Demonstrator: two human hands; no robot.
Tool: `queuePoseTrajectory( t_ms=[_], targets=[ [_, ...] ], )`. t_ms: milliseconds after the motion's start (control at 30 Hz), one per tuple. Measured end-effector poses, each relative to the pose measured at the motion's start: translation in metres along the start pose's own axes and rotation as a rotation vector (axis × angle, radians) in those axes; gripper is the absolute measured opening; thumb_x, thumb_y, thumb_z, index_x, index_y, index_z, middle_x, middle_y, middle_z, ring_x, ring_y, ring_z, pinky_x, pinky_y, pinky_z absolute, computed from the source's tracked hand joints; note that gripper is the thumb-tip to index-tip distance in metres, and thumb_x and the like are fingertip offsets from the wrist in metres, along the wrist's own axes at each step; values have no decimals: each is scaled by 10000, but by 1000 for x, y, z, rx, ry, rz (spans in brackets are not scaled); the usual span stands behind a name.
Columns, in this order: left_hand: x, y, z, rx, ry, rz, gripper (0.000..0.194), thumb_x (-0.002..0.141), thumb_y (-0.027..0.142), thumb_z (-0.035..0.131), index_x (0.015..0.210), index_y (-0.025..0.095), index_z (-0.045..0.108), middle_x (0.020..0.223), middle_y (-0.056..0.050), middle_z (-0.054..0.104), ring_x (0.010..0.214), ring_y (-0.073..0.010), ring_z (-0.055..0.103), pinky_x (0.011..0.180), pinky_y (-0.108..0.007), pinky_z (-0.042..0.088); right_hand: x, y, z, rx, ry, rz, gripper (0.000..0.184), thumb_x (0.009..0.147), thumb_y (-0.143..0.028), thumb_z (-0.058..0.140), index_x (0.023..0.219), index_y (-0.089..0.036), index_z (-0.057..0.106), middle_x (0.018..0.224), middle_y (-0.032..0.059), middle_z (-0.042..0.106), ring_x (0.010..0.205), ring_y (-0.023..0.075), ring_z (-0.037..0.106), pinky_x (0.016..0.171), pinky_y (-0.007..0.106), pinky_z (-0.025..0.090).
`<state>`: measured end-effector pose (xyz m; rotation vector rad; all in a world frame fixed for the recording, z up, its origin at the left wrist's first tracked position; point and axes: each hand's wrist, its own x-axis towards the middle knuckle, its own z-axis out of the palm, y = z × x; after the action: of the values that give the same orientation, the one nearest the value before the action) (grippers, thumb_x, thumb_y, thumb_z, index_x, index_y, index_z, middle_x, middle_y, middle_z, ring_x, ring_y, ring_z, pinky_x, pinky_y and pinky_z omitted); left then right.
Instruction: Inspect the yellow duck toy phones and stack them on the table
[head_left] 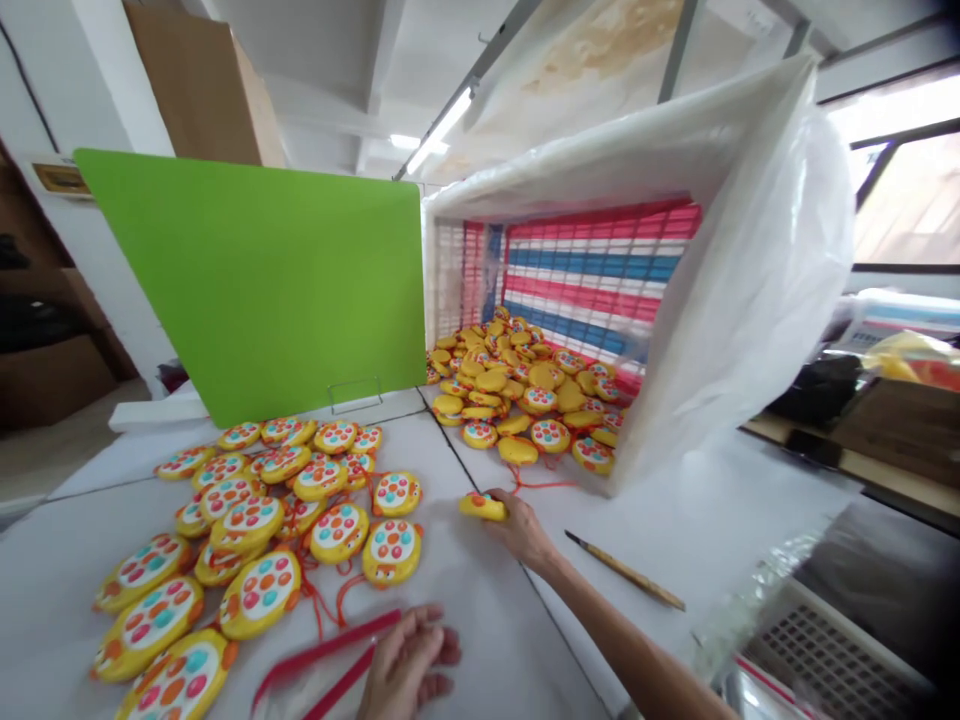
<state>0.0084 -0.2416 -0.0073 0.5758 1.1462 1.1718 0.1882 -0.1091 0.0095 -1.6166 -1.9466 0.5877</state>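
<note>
My right hand (521,530) grips a small yellow toy telephone (482,507) with coloured buttons, at the table's middle. To its left, many similar toys (262,590) lie spread and overlapping, some with orange cords (330,595). My left hand (405,665) sits at the bottom of the view, fingers loosely curled, over a clear plastic bag with red strips (322,660). It shows nothing held. Beyond both hands, a large heap of the same toys (510,380) fills the floor of a white light tent (720,300).
A wooden-handled brush (626,570) lies on the white table (675,500) right of my right forearm. A green board (247,280) stands in a wire stand (354,395). A striped backdrop (592,265) lines the tent. A dark mesh panel (825,650) sits at lower right.
</note>
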Motion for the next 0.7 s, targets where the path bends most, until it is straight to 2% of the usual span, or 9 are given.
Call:
queuePoseTrajectory(
  t_ms=[67,133,200,267,333,433,533,600,700],
  targets=[
    [-5,9,5,-116,16,-33,523,604,432,759,1006,160,565,869,-101,690,792,-218,655,624,-285,477,-25,-9,1,108,8,-96,375,726,-153,518,1096,-173,576,940,56,645,851,192,608,788,299,472],
    [-7,17,11,-216,-18,-91,491,670,438,707,1040,164,539,876,-100,689,791,-225,657,619,-303,489,-51,-19,2,209,43,-291,439,697,-86,509,1117,-196,569,1106,73,598,1021,213,559,903,344,437],
    [-8,24,15,-277,-82,-128,411,716,411,670,1022,162,555,845,-84,692,752,-215,657,590,-301,497,-75,-27,2,234,33,-488,544,677,-8,456,1169,-219,555,1278,82,497,1201,227,438,1003,388,372],
    [-10,27,17,-296,-118,-112,338,704,315,698,982,158,588,825,-59,695,724,-190,656,585,-275,502,-95,-30,1,196,-10,-574,636,684,32,391,1242,-246,513,1380,67,404,1303,222,312,1049,416,330],
    [-14,26,17,-291,-104,-77,339,658,225,737,964,164,606,827,-37,699,717,-173,657,592,-251,506,-110,-29,0,221,46,-518,653,720,23,364,1298,-265,463,1418,55,358,1337,222,249,1064,442,308],
    [-23,21,16,-271,-59,-28,394,629,223,758,990,181,606,853,-38,703,737,-184,664,617,-267,520,-125,-25,-1,480,181,-188,469,842,-141,405,1295,-246,460,1322,91,473,1229,244,417,975,439,408],
    [-33,16,16,-242,-63,49,406,639,241,750,1011,181,600,924,-53,696,805,-200,662,661,-281,525,-137,-30,1,833,13,105,365,885,-373,451,1190,-195,542,1124,112,609,960,232,592,744,348,518],
    [-39,15,17,-205,-82,89,395,661,251,733,1024,183,592,960,-54,685,842,-205,653,678,-279,522,-143,-39,5,974,-116,136,384,855,-433,513,1135,-177,570,1015,94,644,855,208,606,662,295,509],
    [-43,16,13,-70,-90,139,389,690,289,705,1042,181,581,956,-51,677,829,-198,645,666,-266,513,-149,-51,11,1050,-186,89,385,805,-425,603,1087,-164,586,893,55,652,777,173,591,634,258,480]
  ],
)
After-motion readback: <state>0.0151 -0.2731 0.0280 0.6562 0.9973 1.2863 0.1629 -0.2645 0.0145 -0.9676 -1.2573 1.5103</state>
